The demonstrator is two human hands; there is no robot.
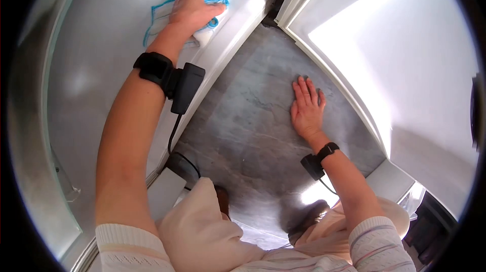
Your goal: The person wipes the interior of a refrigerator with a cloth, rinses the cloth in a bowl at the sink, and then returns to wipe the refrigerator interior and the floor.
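Observation:
My left hand [195, 12] presses a white cloth with blue edging [161, 16] onto the smooth white inner wall of a cabinet that looks like a refrigerator [109, 24]. Its fingers are curled into the bunched fabric, and part of the cloth is hidden beneath them. To the right, my right hand [308, 112] is stretched out, palm down, over the grey marbled floor [248, 100]. Nothing is in its fingers, which lie slightly apart. Each wrist wears a black strap with a small box and a cable.
A white door [405, 59] with a pale seal along its edge stands swung out on the right. At the left is a glass shelf edge [46, 94]. A black cable [174, 135] hangs from the left wrist beside the cabinet's lower edge. My knees and shoes are below.

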